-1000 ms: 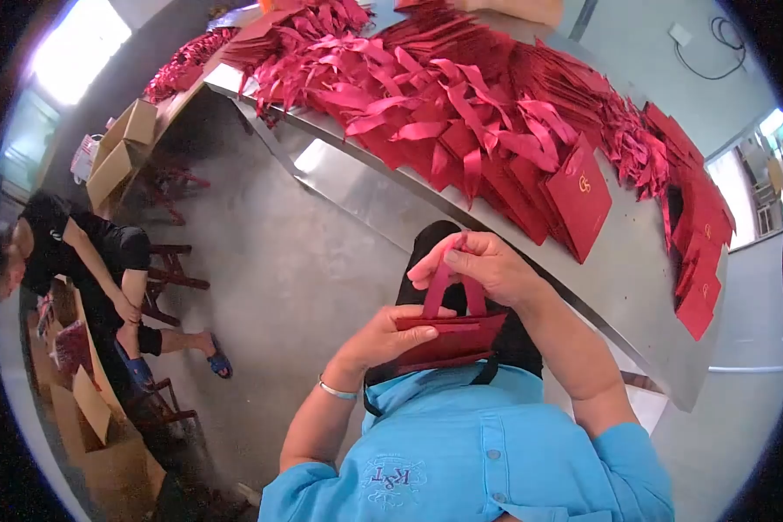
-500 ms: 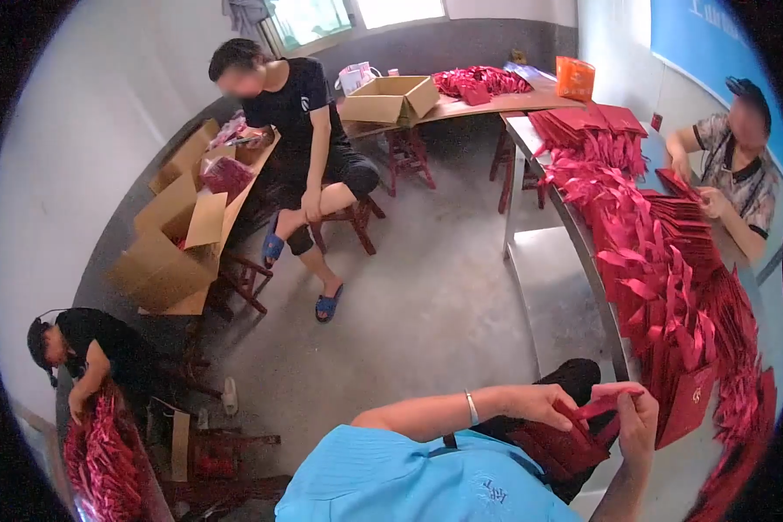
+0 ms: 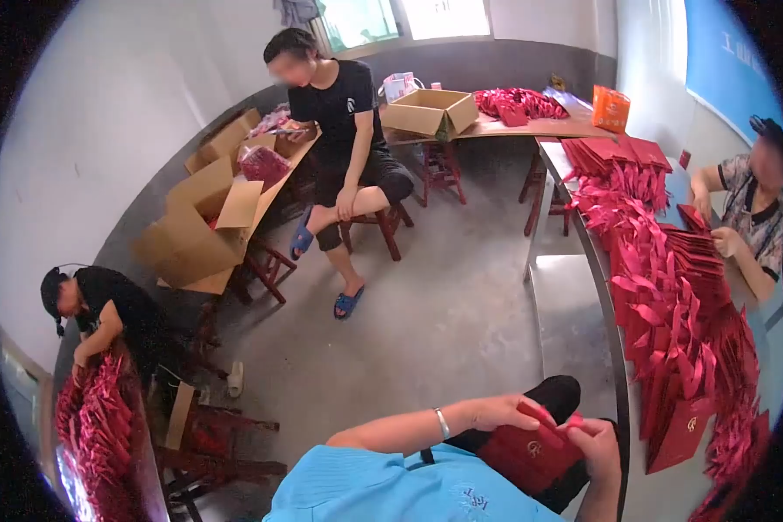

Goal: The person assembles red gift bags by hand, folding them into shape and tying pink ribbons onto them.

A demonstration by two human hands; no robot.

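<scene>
My left hand is closed on a strip of red ribbon above my lap. Opposite it, my right hand pinches the same ribbon near its other end. Beneath both hands a dark red bag with a small gold mark lies on my lap, its upper part partly covered by ribbon and fingers. To the right, a similar red bag rests at the edge of a long heap of red bags and ribbons.
A metal table runs along my right, with a co-worker behind it. Another person sits on a stool ahead, beside open cardboard boxes. A third person bends over red ribbons at the left.
The view has shifted. My hands have moved closer together over the bag, whose front with the gold mark now shows. The ribbon is now pinched between both hands.
</scene>
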